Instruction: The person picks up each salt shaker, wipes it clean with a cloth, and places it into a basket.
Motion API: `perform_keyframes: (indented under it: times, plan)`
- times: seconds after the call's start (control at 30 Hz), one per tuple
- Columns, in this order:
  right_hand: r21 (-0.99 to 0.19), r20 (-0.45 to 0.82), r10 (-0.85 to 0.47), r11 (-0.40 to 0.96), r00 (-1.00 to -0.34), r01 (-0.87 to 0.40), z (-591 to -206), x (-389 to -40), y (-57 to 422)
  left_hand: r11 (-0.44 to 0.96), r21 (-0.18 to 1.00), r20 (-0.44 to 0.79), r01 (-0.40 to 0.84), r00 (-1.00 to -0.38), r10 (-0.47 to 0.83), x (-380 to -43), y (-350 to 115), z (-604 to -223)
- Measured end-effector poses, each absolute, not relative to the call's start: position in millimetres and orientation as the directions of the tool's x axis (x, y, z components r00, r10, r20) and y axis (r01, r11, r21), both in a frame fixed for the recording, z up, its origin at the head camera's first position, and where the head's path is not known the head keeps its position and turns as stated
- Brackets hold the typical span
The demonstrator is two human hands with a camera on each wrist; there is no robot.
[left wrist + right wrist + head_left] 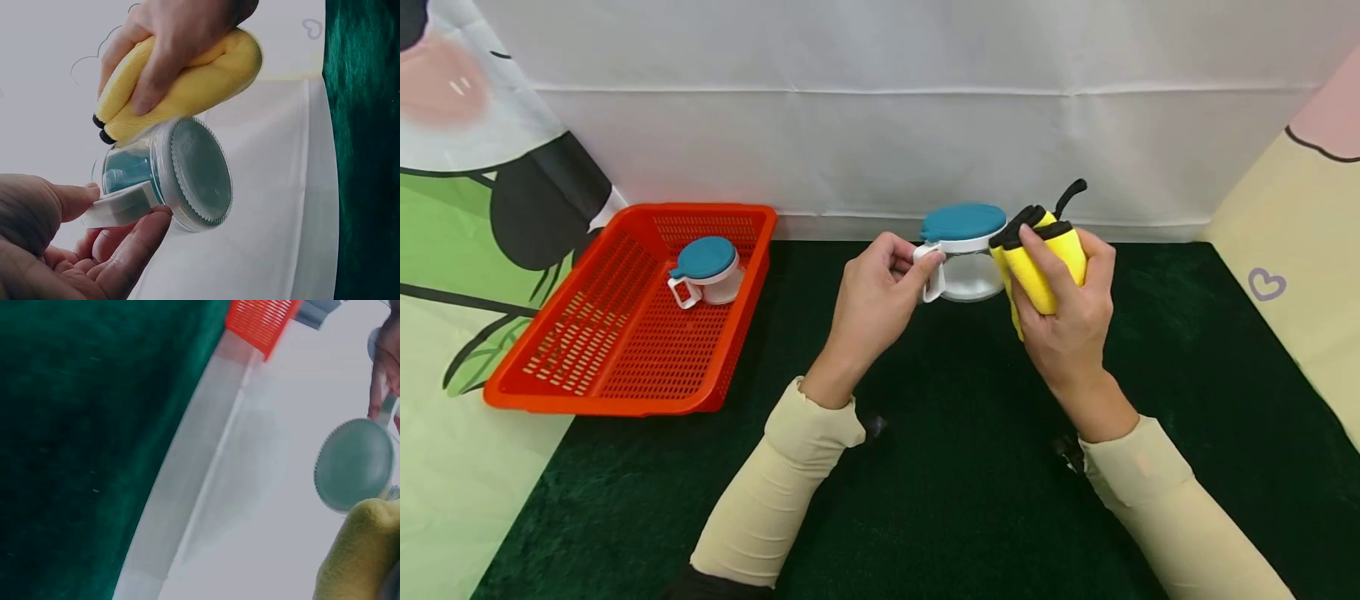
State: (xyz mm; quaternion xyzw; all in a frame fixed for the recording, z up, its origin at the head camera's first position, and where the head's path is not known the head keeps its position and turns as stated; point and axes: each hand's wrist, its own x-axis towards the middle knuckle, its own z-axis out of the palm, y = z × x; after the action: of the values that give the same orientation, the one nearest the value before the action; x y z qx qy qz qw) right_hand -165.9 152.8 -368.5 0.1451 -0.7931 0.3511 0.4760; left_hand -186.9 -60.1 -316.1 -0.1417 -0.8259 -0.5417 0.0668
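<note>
Currently the left hand (pixel 880 287), thumb and fingers closed in a pinch, holds the white handle (pixel 933 289) of a clear jar (pixel 972 277) with a teal lid (pixel 964 222), raised above the dark green tablecloth (pixel 940 467). At the jar's three o'clock, the right hand (pixel 1067 321) curls firmly round a folded yellow towel (pixel 1035 279) with black edging, which touches the jar's side. Toward nine o'clock from the jar sits an orange-red slotted plastic basket (pixel 655 354); at its two o'clock rests a second teal-lidded jar (pixel 711 265).
</note>
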Motion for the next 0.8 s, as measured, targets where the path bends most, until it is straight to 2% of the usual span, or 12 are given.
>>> perform_keyframes:
  times: [0.1,0.27,0.37,0.47,0.7,0.8]
  plan:
    - [-0.411,0.862,0.094,0.705,-0.499,-0.578,-367.3,-163.6,149.8,0.362,0.878,0.266,0.313,-0.948,0.175,-186.7,-58.7,-316.2]
    - [-0.22,0.847,-0.168,0.752,-0.504,-0.621,-382.8,-149.8,136.3,0.386,0.862,0.283,0.327,-0.944,0.168,-187.2,-58.2,-315.9]
    - [-0.156,0.829,-0.247,0.76,-0.502,-0.631,-388.2,-147.4,133.7,0.406,0.857,0.274,0.318,-0.948,0.163,-187.0,-59.0,-315.9]
    - [-0.206,0.837,-0.186,0.764,-0.514,-0.611,-384.7,-151.1,138.3,0.418,0.851,0.273,0.317,-0.948,0.163,-186.5,-59.3,-316.2]
    - [-0.499,0.835,0.171,0.635,-0.523,-0.59,-358.4,-167.4,155.2,0.398,0.862,0.27,0.315,-0.948,0.166,-183.7,-58.5,-315.1]
    - [-0.534,0.824,0.207,0.593,-0.527,-0.602,-354.6,-166.0,152.2,0.387,0.864,0.275,0.323,-0.945,0.175,-182.3,-58.4,-313.6]
